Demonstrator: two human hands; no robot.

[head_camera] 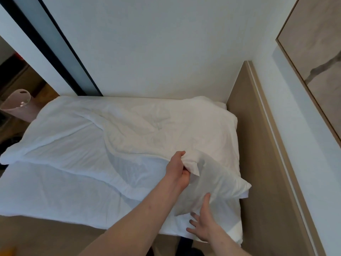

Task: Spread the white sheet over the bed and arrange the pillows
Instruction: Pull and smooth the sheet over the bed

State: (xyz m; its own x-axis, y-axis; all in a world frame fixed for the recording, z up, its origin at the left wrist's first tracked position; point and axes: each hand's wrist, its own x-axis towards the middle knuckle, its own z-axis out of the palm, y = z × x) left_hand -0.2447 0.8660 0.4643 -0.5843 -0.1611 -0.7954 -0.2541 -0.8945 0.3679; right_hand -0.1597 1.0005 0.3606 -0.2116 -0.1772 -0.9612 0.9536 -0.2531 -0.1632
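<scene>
**A:** Start at the far left — what's beyond the bed (pixel 46 196)?

**B:** A pink basket (pixel 17 106) on the floor, well away from both hands. Then the white sheet (pixel 129 130) itself, bunched across the mattress and folded back on itself ahead of the left hand, so a strip of bare mattress shows on the near side.

**A:** And the left hand (pixel 177 169)?

**B:** Fingers and thumb curled tight on a gathered edge of the sheet, lifting it. My reading is that the edge is held up to clear what lies beneath, or to be drawn toward the headboard.

**A:** What's beneath?

**B:** A white pillow (pixel 217 183), just right of that hand, tilted with one corner pointing at the beige headboard (pixel 258 145). Part of it sits under the raised sheet.

**A:** The right hand (pixel 204 224)?

**B:** Fingers spread and straight, gripping nothing. The thumb touches the pillow's near edge, seemingly steadying it or about to take it.

**A:** Further right?

**B:** Headboard panel, then a framed picture (pixel 317 71) on the wall. The sheet isn't yet spread flat, and I can make out only one pillow.
</scene>
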